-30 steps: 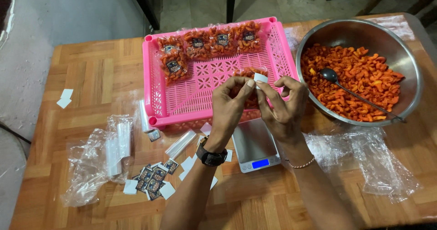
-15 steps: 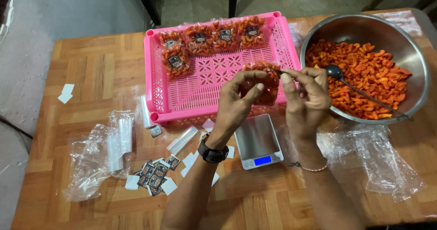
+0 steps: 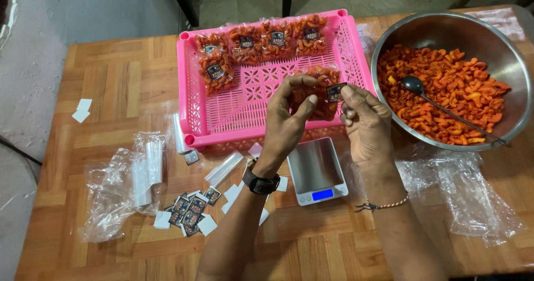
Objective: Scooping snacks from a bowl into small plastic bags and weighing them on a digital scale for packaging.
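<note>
In the middle of the frame the person holds a small clear bag of orange snacks (image 3: 317,95) with both hands, above the front part of the pink plastic basket (image 3: 233,111). The left hand (image 3: 289,114) closes on the bag from the left side, thumb and fingers pinched on it. The right hand (image 3: 364,120) holds the bag's right edge, and its fingertips press a small dark square sticker (image 3: 335,92) against the bag. Both hands are narrow, closed on the bag.

In the far part of the basket lie several filled snack bags (image 3: 261,42) in a row — each one has a dark sticker. At the upper right of the frame stands a big metal bowl (image 3: 489,42) with loose orange snacks and a spoon (image 3: 439,106) inside. Just below the hands, on the wooden table (image 3: 111,64), sits a small digital scale (image 3: 317,172). At the lower left lie empty clear bags (image 3: 125,181) and a little heap of stickers (image 3: 189,211) — more clear plastic is at the lower right.
</note>
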